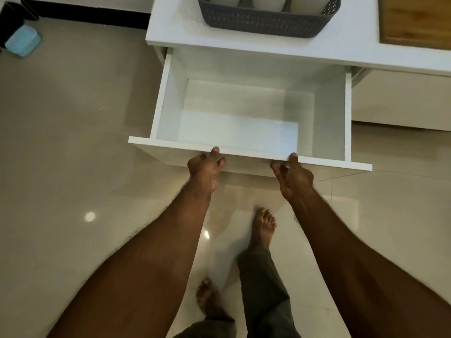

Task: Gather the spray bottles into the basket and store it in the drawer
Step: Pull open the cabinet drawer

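Note:
A white drawer (pixel 323 111) stands pulled out from under the counter, and its inside holds nothing. My left hand (pixel 205 169) grips the top edge of the drawer front, thumb on the rim. My right hand (pixel 292 173) grips the same edge further right. On the white counter (pixel 180 32) above sits a grey woven basket (pixel 263 21) with three white bottles (pixel 268 1) inside; only their lower bodies show, the tops are cut off by the frame.
A wooden board (pixel 415 18) lies on the counter at the right. My bare feet (pixel 264 225) stand on the glossy beige tile floor just before the drawer. A light blue object (pixel 23 42) sits on the floor at far left, by a dark bin.

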